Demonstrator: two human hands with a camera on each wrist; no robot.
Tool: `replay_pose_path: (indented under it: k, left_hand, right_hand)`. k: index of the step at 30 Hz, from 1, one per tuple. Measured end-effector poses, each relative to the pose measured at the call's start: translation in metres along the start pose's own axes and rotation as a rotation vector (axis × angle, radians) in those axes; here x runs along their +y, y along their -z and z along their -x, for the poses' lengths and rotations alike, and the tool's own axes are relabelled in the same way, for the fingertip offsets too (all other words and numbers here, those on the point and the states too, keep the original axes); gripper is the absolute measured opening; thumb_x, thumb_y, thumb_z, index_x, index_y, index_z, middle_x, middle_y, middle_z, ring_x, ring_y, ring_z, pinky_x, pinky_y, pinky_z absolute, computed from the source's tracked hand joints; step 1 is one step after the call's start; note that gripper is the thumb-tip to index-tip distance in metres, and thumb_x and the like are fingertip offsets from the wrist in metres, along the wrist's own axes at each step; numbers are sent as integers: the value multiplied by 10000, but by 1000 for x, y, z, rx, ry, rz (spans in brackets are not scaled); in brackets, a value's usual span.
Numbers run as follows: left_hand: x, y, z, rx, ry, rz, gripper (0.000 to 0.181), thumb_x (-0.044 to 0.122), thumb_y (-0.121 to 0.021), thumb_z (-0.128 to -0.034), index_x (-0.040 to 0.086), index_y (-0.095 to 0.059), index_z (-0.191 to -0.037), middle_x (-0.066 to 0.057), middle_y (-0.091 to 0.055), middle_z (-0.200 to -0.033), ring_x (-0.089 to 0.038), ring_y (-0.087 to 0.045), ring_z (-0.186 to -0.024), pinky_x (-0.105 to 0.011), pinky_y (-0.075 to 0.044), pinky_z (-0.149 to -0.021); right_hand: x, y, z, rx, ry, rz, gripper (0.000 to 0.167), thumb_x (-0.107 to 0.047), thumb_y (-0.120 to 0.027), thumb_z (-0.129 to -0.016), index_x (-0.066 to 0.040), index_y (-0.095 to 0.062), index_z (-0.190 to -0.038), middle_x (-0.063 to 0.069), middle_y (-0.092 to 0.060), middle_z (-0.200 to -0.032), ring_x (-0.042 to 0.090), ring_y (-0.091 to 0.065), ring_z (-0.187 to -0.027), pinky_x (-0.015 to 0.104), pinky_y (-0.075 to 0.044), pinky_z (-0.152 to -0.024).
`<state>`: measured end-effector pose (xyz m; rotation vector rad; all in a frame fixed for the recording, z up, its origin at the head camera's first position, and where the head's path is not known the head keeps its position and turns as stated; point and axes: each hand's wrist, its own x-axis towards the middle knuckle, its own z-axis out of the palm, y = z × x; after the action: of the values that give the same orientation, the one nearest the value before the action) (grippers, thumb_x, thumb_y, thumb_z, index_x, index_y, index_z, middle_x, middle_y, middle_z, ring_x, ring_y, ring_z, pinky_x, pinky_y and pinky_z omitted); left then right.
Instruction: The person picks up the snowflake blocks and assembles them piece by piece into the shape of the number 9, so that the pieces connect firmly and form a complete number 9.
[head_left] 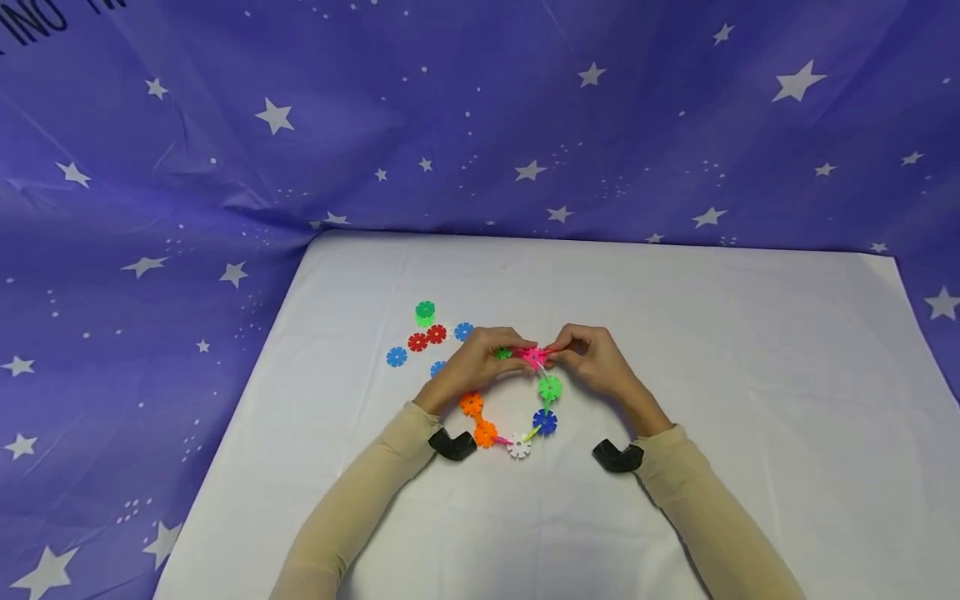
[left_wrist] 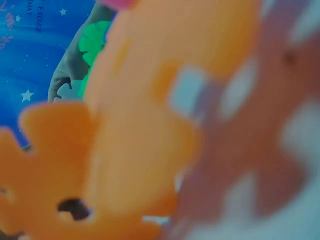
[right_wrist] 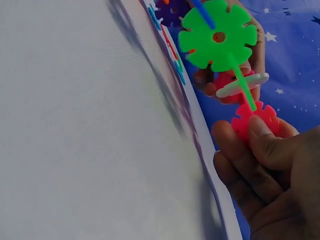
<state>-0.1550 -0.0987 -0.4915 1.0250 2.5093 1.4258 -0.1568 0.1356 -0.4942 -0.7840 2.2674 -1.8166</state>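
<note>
A ring-shaped chain of notched plastic discs hangs between both hands. My right hand (head_left: 596,358) pinches a pink disc (right_wrist: 256,120) between thumb and finger. At the far side of the ring my left hand (head_left: 487,354) grips the chain by another pink disc, partly hidden by its fingers. A white disc (right_wrist: 242,85) slots in edge-on close to the two pink ones. Down the right side come a light green disc (head_left: 551,388) and a dark blue disc (head_left: 545,422). A white disc (head_left: 519,447) and orange discs (head_left: 485,433) make up the near and left part.
Loose discs lie beyond and left of the left hand: a green disc (head_left: 425,309) overlapping a lighter one, two red discs (head_left: 417,342), and several blue discs (head_left: 397,357). A white cloth (head_left: 750,375) covers the table. Behind it hangs a purple star-printed backdrop (head_left: 480,125).
</note>
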Motion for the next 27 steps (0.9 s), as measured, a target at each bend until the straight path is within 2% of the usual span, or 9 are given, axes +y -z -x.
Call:
replay_pose_path:
  k: [2, 5, 8, 12, 17, 19, 23, 27]
  left_hand:
    - [1, 0, 0, -5, 14, -21, 319, 183, -760, -850, 54, -726, -1140, -30, -742, -1015, -87, -662, -912, -223, -527, -831]
    - [3, 2, 0, -26, 66, -53, 314, 202, -773, -843, 81, -733, -1130, -15, -745, -1015, -79, -658, -899, -215, -527, -821]
    - [4, 6, 0, -56, 128, -61, 323, 217, -791, -829, 104, -736, -1127, -5, -745, -1033, -88, -655, -911, -238, -529, -842]
    - [1, 10, 3, -104, 181, -58, 367, 250, -796, -824, 149, -719, -1169, 23, -731, -1097, -90, -644, -991, -268, -511, -920]
    - [-3, 19, 15, -174, 162, -28, 417, 244, -785, -834, 215, -691, -1239, 84, -711, -1097, -63, -622, -980, -253, -508, -891]
    - [-3, 24, 21, -202, 147, -14, 411, 238, -784, -834, 237, -694, -1235, 107, -704, -1045, -60, -604, -924, -248, -508, -838]
    - [-2, 34, 34, -250, 136, 8, 386, 232, -780, -838, 232, -705, -1216, 111, -697, -1013, -67, -579, -895, -241, -497, -816]
    - [0, 47, 47, -261, 149, 15, 369, 220, -785, -832, 182, -717, -1193, 68, -710, -1046, -78, -581, -897, -235, -499, -816]
  right_hand:
    - [-8, 0, -1, -11, -10, 39, 51, 147, -657, -840, 97, -655, -829, 212, -665, -821, 322, -675, -792, 219, -550, -745]
    - [-17, 2, -2, -64, -32, 86, 39, 116, -657, -857, 95, -644, -887, 209, -663, -862, 335, -673, -808, 232, -548, -755]
    - [-23, 6, -2, -117, -43, 117, 135, 77, -663, -874, 79, -642, -1007, 218, -671, -966, 352, -670, -817, 242, -535, -734]
    - [-23, 16, 0, -136, -66, 103, 264, 28, -662, -896, 91, -608, -1147, 240, -660, -1090, 385, -668, -820, 235, -509, -699]
    - [-19, 26, 1, -121, -78, 75, 284, 27, -648, -907, 119, -590, -1169, 266, -655, -1078, 442, -645, -798, 238, -503, -698]
    - [-15, 27, -1, -117, -66, 83, 279, 34, -646, -905, 125, -592, -1164, 271, -653, -1062, 449, -637, -789, 244, -501, -692]
    - [-1, 25, -10, -121, -46, 140, 272, -11, -664, -909, 76, -617, -1163, 215, -673, -1042, 361, -649, -813, 242, -507, -715]
    - [15, 15, -29, -161, -43, 190, 280, -128, -694, -914, -29, -651, -1172, 88, -691, -1028, 210, -634, -864, 240, -497, -756]
